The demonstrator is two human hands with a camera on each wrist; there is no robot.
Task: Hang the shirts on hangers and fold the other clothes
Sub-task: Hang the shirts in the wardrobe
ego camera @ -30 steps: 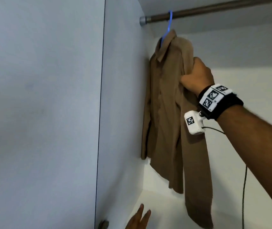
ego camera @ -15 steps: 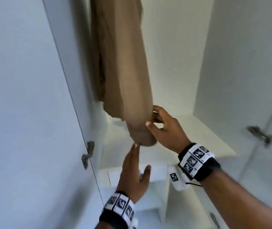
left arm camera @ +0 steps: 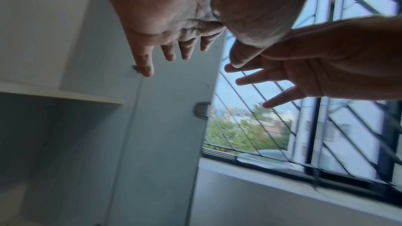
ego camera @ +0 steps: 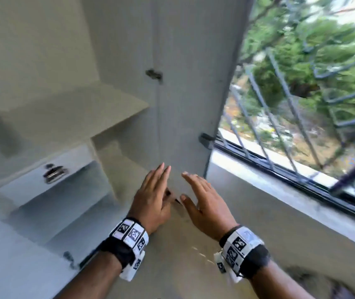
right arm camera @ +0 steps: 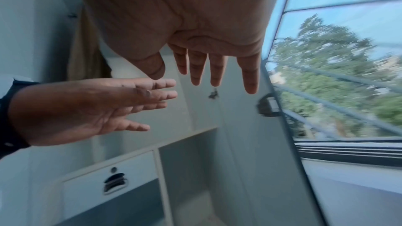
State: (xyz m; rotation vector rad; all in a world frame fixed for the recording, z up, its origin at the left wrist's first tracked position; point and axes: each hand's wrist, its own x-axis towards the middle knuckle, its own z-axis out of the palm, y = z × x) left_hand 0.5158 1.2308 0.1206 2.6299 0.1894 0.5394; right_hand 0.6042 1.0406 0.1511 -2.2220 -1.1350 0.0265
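Both hands empty. Left hand (ego camera: 154, 199) and right hand (ego camera: 204, 205) are side by side in mid-air, fingers straight and a little spread, palms down, holding nothing and touching nothing. The wrist views confirm this: bare palms, nothing pinched.

Progress, as a judgement: one brown shirt (right arm camera: 87, 52) hangs inside the wardrobe, so at least one hanging step looks done. No other clothes, no hangers and no worktop show in any view, so what is left to hang or fold cannot be told from here. With the hands free, this reads as a gap between items, likely heading for the next garment.

Near to far from the hands: just beyond the fingertips is the open wardrobe door (ego camera: 193, 83), with a latch (ego camera: 205, 140) on its edge. Left of the left hand, lower, is a drawer (ego camera: 49, 182) with a metal handle (ego camera: 53, 172). Above that, a shelf (ego camera: 81, 108). Right of the right hand, a window sill (ego camera: 280, 190), then the window grille (ego camera: 290, 100), with trees farthest out.

View differences: only the right wrist view shows the shirt, up and left behind the left hand. The head view has just a blurred brown scrap at its left edge, too unclear to call. The left wrist view shows door, grille and both palms, but neither shirt nor drawer. The hanger is not visible anywhere. All views are motion-blurred.
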